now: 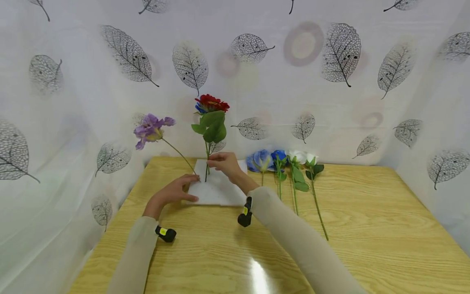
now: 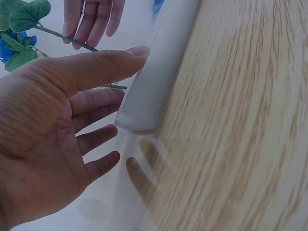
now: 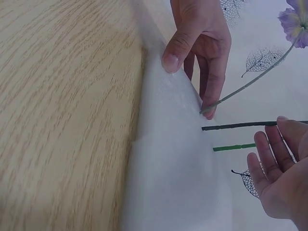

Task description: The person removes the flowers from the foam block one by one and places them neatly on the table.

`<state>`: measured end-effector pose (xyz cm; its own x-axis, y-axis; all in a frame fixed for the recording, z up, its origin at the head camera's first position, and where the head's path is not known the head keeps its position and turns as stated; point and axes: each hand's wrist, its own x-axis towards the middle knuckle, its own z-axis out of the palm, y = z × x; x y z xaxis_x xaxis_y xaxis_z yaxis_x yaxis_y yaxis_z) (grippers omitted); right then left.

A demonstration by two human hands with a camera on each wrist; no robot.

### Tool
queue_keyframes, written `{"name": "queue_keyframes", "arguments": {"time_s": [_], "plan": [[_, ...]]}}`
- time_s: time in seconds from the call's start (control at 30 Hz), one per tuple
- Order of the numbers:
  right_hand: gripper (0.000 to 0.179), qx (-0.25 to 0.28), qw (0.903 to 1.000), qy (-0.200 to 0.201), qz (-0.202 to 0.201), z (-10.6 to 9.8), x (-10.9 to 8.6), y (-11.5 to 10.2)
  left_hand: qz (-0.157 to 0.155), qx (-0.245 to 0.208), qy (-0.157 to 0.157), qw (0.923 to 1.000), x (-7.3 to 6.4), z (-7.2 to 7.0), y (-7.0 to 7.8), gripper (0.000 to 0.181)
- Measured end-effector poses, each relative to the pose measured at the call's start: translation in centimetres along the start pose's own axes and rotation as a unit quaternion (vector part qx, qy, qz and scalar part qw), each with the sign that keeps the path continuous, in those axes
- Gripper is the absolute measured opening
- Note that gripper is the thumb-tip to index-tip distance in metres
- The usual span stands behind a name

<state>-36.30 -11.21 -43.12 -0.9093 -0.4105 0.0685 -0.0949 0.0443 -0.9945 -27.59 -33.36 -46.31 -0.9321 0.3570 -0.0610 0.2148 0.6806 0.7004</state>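
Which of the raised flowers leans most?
The purple flower with yellow centre; its stem slants left, while the red flower and blue flower stand nearly upright.

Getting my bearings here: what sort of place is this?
Probably a curtained-off tabletop workspace: leaf-print sheeting behind and beside a wood-grain table, with loose flowers laid side by side on it.

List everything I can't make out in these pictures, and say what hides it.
Head view: most of the upright blue flower, behind the red flower.
Head view: the lower stem of the pale blue flower, behind the right sleeve.
Left wrist view: part of the upright blue flower, cut off by the left edge.
Right wrist view: part of the purple flower, cut off by the right edge.
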Motion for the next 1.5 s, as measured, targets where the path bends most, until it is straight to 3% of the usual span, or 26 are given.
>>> {"name": "queue_keyframes", "arguments": {"time_s": [0.8,1.5], "plan": [[0.018,-0.046,0.9975,0.0,-0.053,0.32,0.03,-0.02,0.014,0.014,0.004,0.9998,0.28,0.09,0.05,0.08],[0.014,-0.059,0.9942,-0.003,-0.09,0.55,0.02,-0.21,0.001,0.011,0.008,0.9999,0.22,0.22,0.35,0.078]]}}
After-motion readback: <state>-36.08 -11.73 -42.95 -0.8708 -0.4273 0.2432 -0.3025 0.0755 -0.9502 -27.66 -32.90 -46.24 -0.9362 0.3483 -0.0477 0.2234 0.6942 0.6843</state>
